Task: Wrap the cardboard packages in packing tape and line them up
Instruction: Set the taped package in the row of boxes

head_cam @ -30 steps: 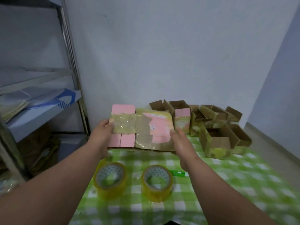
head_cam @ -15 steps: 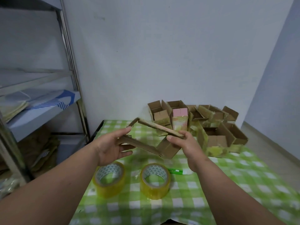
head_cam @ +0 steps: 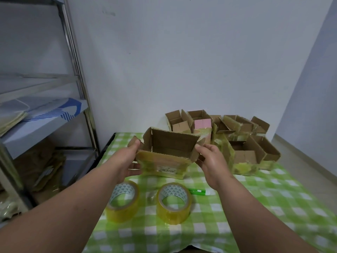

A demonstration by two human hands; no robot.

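Here both hands (head_cam: 127,161) (head_cam: 211,161) hold open box (head_cam: 169,152) — label (head_cam: 166,169) print seemingly illegible.

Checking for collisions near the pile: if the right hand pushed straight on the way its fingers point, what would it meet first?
The right hand already grips the open cardboard box by its right end, fingers pointing left and away. Going straight on, it would press into that box first. The box pile sits to its right, probably off that line; depth is unclear.

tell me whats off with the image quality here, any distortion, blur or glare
Head view: wide-angle bending curves the shelf post and stretches both forearms at the bottom corners; soft, even room light, only faint shadows under the tape rolls; slight sheen on the taped front of the held box, its label too blurred to read; far boxes look soft.
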